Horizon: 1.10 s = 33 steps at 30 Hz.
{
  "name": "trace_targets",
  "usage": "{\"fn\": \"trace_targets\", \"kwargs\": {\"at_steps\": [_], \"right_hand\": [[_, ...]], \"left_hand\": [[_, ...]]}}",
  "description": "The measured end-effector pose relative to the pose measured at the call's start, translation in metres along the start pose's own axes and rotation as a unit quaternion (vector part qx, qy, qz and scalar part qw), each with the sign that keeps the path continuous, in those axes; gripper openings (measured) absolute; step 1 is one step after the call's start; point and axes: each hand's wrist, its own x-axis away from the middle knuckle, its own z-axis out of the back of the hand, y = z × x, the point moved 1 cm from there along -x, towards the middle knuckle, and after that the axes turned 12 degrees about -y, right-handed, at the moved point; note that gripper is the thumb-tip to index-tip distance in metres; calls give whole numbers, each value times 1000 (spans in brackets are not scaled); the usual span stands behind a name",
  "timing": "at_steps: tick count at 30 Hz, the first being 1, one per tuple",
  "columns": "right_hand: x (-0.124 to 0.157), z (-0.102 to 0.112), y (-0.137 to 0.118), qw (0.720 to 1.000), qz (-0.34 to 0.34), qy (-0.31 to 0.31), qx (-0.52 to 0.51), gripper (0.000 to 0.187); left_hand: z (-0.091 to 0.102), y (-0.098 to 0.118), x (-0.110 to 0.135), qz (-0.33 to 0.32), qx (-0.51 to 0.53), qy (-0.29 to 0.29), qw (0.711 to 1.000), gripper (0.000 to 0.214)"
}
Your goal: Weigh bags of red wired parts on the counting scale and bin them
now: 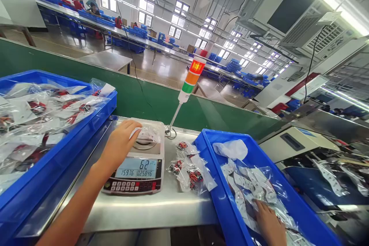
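Observation:
My left hand (123,138) is over the pan of a digital scale (135,177), its fingers closed on the edge of a clear plastic bag (148,133) with white paper in it. The scale's display reads 62 on its upper line. My right hand (269,223) is down in the right blue bin (230,215), among clear bags with white pieces (256,184). Its fingers are bent and close together; the tips are hidden among the bags, so what they grip is unclear. Between scale and bin lie several clear bags with red and black wires (191,173).
At left, a blue bin (57,161) is heaped with bagged wire parts. A signal tower (190,80) with its red lamp lit stands behind the scale, before a green partition (155,102). A beige machine (300,142) is at right. Several people sit at far benches.

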Motion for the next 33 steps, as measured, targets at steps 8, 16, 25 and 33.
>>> {"fn": "trace_targets", "kwargs": {"at_steps": [8, 16, 25, 33], "right_hand": [[16, 70, -15, 995, -86, -5, -43, 54], [2, 196, -212, 931, 129, 224, -257, 52], [-27, 188, -457, 800, 553, 117, -202, 31], [-52, 144, -316, 894, 317, 158, -274, 38]], "left_hand": [[-29, -1, -27, 35, -47, -112, 992, 22], [-8, 0, -28, 125, -13, -9, 992, 25], [128, -62, 53, 297, -119, 230, 919, 53], [112, -56, 79, 336, -113, 200, 913, 58]]}}
